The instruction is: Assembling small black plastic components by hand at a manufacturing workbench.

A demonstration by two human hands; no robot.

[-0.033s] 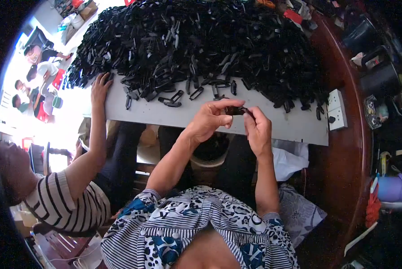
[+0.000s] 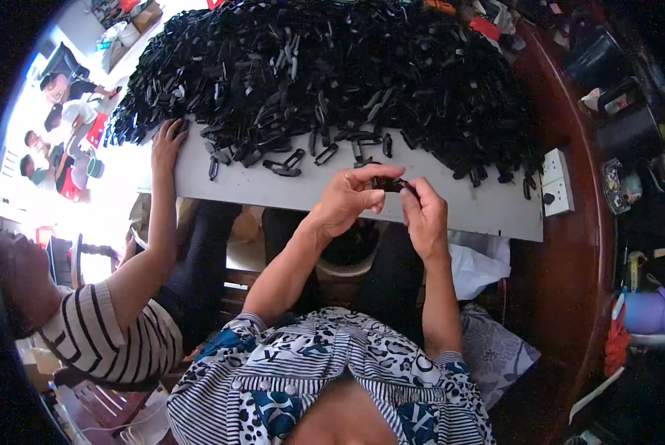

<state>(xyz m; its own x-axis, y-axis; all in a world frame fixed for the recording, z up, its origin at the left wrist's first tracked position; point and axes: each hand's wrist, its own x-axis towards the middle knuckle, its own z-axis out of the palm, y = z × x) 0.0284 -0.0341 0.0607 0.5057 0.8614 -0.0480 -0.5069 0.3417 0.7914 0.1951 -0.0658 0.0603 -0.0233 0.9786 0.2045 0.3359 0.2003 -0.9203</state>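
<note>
Over the front edge of a light grey table (image 2: 273, 188), I hold a small black plastic part (image 2: 387, 183) between my two hands. My left hand (image 2: 344, 199) pinches its left end between thumb and fingers. At the other end, the thumb and fingers of my right hand (image 2: 426, 219) close on it. Its exact kind is unclear, as fingers cover much of it. A large heap of similar black pieces (image 2: 325, 81) spreads over the table beyond my hands. Several loose ones, such as an open-framed piece (image 2: 325, 154), lie along its near side.
A co-worker in a striped top (image 2: 117, 326) sits at my left, one hand (image 2: 168, 141) on the table by the heap. White power sockets (image 2: 557, 182) sit at the table's right end. Below the edge are a dark-filled container (image 2: 347, 270) and a white bag (image 2: 477, 268).
My right hand has shifted very slightly left, and the black part has turned a little between my fingers. The co-worker's hand stays where it was.
</note>
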